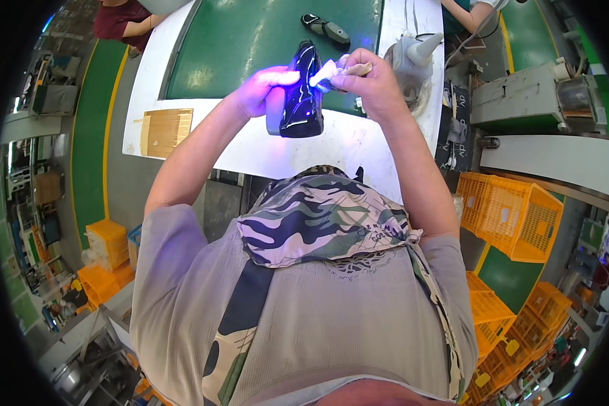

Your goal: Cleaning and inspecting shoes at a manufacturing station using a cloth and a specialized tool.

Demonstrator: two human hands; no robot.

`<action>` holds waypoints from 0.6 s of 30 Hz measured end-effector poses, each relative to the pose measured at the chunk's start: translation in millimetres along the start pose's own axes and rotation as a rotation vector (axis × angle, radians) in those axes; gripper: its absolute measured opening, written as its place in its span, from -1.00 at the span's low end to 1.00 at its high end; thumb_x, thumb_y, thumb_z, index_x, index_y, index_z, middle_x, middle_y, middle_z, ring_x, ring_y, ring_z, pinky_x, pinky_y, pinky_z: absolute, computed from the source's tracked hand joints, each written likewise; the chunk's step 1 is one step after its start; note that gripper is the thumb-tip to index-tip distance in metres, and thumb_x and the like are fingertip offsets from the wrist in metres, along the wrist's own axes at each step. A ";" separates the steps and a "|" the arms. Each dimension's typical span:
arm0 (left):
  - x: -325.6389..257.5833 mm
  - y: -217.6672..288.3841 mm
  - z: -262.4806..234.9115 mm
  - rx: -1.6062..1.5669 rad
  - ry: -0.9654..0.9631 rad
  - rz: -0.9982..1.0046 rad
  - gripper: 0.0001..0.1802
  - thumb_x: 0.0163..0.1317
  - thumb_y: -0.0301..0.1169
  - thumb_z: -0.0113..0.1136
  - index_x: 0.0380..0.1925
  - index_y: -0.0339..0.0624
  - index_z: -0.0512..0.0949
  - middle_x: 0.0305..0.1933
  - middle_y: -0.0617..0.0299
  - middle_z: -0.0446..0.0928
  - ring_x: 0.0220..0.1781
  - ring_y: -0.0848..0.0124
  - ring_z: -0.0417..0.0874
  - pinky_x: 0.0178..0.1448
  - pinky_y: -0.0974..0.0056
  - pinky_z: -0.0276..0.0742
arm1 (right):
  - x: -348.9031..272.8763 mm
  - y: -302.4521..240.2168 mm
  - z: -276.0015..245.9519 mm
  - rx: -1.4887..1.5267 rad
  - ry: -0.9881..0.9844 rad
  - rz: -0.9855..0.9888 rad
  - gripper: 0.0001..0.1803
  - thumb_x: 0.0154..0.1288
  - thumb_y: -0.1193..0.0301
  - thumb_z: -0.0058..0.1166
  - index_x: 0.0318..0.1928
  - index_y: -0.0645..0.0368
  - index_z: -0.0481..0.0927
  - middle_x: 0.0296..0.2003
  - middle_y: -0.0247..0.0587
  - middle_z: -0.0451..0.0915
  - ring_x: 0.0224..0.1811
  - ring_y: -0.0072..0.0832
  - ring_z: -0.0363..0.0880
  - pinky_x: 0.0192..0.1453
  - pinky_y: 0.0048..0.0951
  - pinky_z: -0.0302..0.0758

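Shoe (306, 101), dark and glossy, is up in my left hand (264, 91); that grip is closed on it, thumb against its left side, the other fingers mostly hidden. And the right hand (369, 80) is pinched tight on crumpled white cloth (330, 72), the cloth meeting the shoe's right flank, violet glare over both. I'd call this the wiping step. The next move, as I judge it, calls for a steady left hold and light right pressure, perhaps a turn of the shoe to bring round another face.

Out from the grip we go: white table (240, 152) underneath, its near edge on the body side, so I'd not drift that way. Cardboard (166, 133), lower left. Bottle (407, 64) just right of the cloth hand, the first thing a wide swing could clip! Beyond, green mat (230, 54); second shoe (326, 32) lies just past the grip, and left of it I judge the best room. Farther out, upper left, a co-worker's arm (144, 26).
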State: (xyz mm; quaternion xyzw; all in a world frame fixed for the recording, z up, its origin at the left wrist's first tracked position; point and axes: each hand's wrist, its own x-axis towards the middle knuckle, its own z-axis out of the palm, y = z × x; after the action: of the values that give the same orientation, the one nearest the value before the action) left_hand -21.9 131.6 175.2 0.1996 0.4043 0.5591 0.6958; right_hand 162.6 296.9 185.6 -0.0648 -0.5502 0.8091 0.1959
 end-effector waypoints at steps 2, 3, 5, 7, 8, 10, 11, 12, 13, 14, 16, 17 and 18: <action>1.4 -6.7 -3.4 -0.054 -0.012 -0.006 -0.53 0.29 -0.27 0.15 0.10 -0.36 0.41 -0.04 0.01 0.59 -0.06 0.26 0.68 0.14 0.17 0.57 | -5.6 -5.0 2.9 0.067 -0.013 0.026 -0.75 0.07 0.68 0.28 -0.38 0.17 0.44 -0.33 -0.33 0.50 -0.27 -0.60 0.50 -0.15 -0.53 0.49; 2.6 -8.3 1.1 -0.076 -0.059 -0.004 -0.53 0.34 -0.24 0.09 0.11 -0.36 0.40 -0.02 -0.03 0.59 -0.04 0.23 0.67 0.16 0.13 0.56 | -8.8 -5.8 0.9 0.069 -0.010 0.028 -0.75 0.07 0.68 0.28 -0.38 0.17 0.44 -0.33 -0.33 0.50 -0.27 -0.60 0.50 -0.15 -0.53 0.49; 5.1 -13.9 4.1 -0.112 -0.062 -0.028 -0.51 0.35 -0.21 0.06 0.13 -0.36 0.40 0.01 -0.05 0.58 -0.02 0.20 0.67 0.17 0.11 0.55 | -15.1 -7.6 -3.8 0.073 -0.040 0.022 -0.75 0.07 0.67 0.29 -0.38 0.17 0.45 -0.32 -0.33 0.51 -0.27 -0.59 0.50 -0.14 -0.54 0.48; 7.6 -20.5 11.1 -0.149 -0.061 -0.046 -0.49 0.37 -0.18 0.03 0.14 -0.36 0.39 0.03 -0.08 0.57 0.00 0.17 0.66 0.19 0.08 0.54 | -22.0 -11.9 -8.3 0.047 -0.052 0.022 -0.75 0.07 0.66 0.29 -0.38 0.17 0.44 -0.32 -0.33 0.51 -0.26 -0.59 0.50 -0.14 -0.54 0.47; 9.2 -24.3 16.3 -0.180 -0.056 -0.045 -0.48 0.37 -0.16 0.02 0.15 -0.37 0.38 0.06 -0.11 0.56 0.02 0.15 0.65 0.22 0.07 0.52 | -25.5 -14.7 -10.9 0.020 -0.064 0.020 -0.75 0.06 0.65 0.30 -0.38 0.17 0.44 -0.31 -0.33 0.51 -0.25 -0.59 0.50 -0.13 -0.55 0.47; 12.5 -32.6 25.2 -0.211 -0.047 -0.041 -0.46 0.38 -0.14 0.00 0.17 -0.37 0.38 0.08 -0.13 0.55 0.04 0.13 0.64 0.24 0.05 0.50 | -33.7 -23.9 -15.8 -0.006 -0.083 0.019 -0.74 0.06 0.64 0.30 -0.38 0.17 0.44 -0.31 -0.32 0.51 -0.24 -0.60 0.49 -0.13 -0.55 0.46; 14.5 -39.9 28.2 -0.271 -0.020 -0.051 -0.46 0.37 -0.14 0.01 0.17 -0.36 0.38 0.08 -0.13 0.55 0.06 0.13 0.64 0.25 0.05 0.49 | -37.9 -28.5 -17.8 -0.033 -0.098 0.016 -0.74 0.06 0.64 0.31 -0.38 0.17 0.44 -0.31 -0.32 0.50 -0.24 -0.60 0.47 -0.13 -0.56 0.45; 16.7 -47.2 30.8 -0.329 0.007 -0.064 -0.46 0.37 -0.14 0.02 0.17 -0.36 0.38 0.09 -0.14 0.55 0.07 0.13 0.63 0.27 0.04 0.47 | -42.2 -32.2 -19.8 -0.030 -0.098 0.015 -0.74 0.06 0.64 0.31 -0.38 0.17 0.44 -0.31 -0.32 0.50 -0.24 -0.60 0.47 -0.13 -0.56 0.45; 18.4 -53.5 33.5 -0.341 -0.005 -0.046 -0.46 0.37 -0.13 0.01 0.17 -0.33 0.39 0.09 -0.10 0.56 0.07 0.14 0.63 0.28 0.05 0.47 | -46.3 -35.7 -21.7 -0.057 -0.119 -0.003 -0.73 0.07 0.65 0.29 -0.38 0.15 0.42 -0.29 -0.29 0.51 -0.23 -0.61 0.47 -0.13 -0.58 0.42; 20.9 -60.4 37.1 -0.338 -0.003 -0.048 -0.46 0.37 -0.13 0.01 0.17 -0.33 0.39 0.09 -0.10 0.56 0.07 0.14 0.63 0.28 0.05 0.47 | -50.1 -38.3 -24.4 -0.084 -0.139 -0.021 -0.71 0.07 0.66 0.28 -0.39 0.13 0.39 -0.26 -0.25 0.51 -0.23 -0.61 0.46 -0.13 -0.60 0.39; 23.6 -69.9 50.5 -0.469 0.031 -0.034 -0.46 0.36 -0.12 0.01 0.17 -0.31 0.40 0.10 -0.06 0.56 0.08 0.12 0.63 0.32 0.06 0.42 | -55.1 -41.1 -36.1 -0.147 -0.167 -0.067 -0.71 0.08 0.65 0.28 -0.38 0.13 0.39 -0.23 -0.22 0.53 -0.21 -0.61 0.46 -0.11 -0.59 0.40; 21.5 -71.7 55.0 -0.487 -0.074 -0.051 -0.48 0.37 -0.09 -0.01 0.16 -0.25 0.42 0.07 -0.02 0.58 0.01 0.16 0.67 0.04 0.09 0.63 | -57.9 -42.6 -41.3 -0.214 -0.197 -0.110 -0.71 0.08 0.64 0.29 -0.38 0.12 0.38 -0.19 -0.18 0.54 -0.19 -0.60 0.47 -0.09 -0.58 0.41; 22.2 -76.9 55.5 -0.482 -0.072 -0.051 -0.48 0.37 -0.09 -0.01 0.16 -0.25 0.42 0.07 -0.02 0.58 0.01 0.16 0.67 0.04 0.09 0.63 | -60.1 -44.8 -44.4 -0.212 -0.197 -0.115 -0.71 0.08 0.64 0.29 -0.38 0.12 0.38 -0.19 -0.18 0.54 -0.19 -0.60 0.47 -0.09 -0.58 0.41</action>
State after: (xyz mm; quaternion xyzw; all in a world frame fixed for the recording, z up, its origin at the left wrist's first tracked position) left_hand 70.2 139.4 144.5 0.0371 0.2391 0.6142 0.7511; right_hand 242.8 326.3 202.8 0.0263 -0.6518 0.7366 0.1788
